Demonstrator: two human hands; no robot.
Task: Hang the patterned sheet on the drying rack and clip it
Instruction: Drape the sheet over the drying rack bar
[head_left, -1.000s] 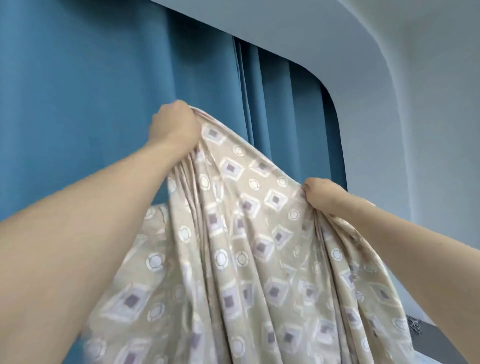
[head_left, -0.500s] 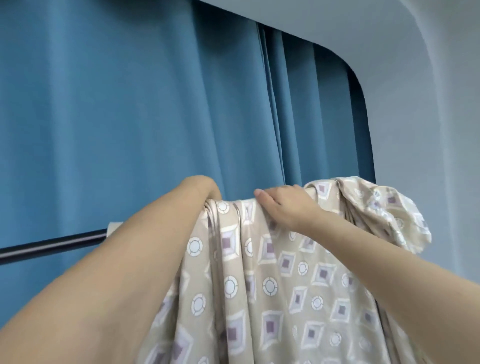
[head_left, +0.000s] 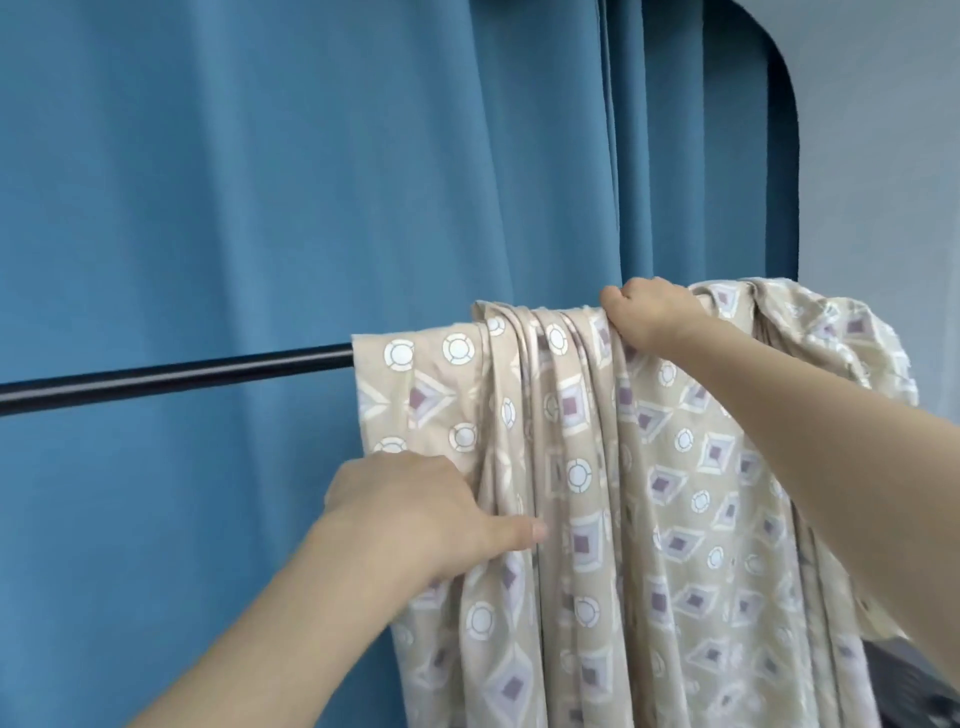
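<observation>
The beige patterned sheet (head_left: 649, 493), printed with white rings and purple diamonds, hangs bunched in folds over the black bar of the drying rack (head_left: 171, 376). A lump of it is piled at the bar's right end. My right hand (head_left: 652, 314) sits on top of the bar and grips the folds there. Lower down, my left hand (head_left: 415, 512) holds the sheet's left folds, thumb lying across the front and fingers tucked behind the cloth. No clip is in sight.
A blue curtain (head_left: 260, 182) fills the background behind the rack. A pale wall (head_left: 883, 130) stands at the right. The bare bar runs left from the sheet's edge. Something dark shows at the bottom right corner.
The sheet came down from being held up in the air and now lies over the bar. My left hand dropped from the bar to the hanging folds; my right hand stayed on top.
</observation>
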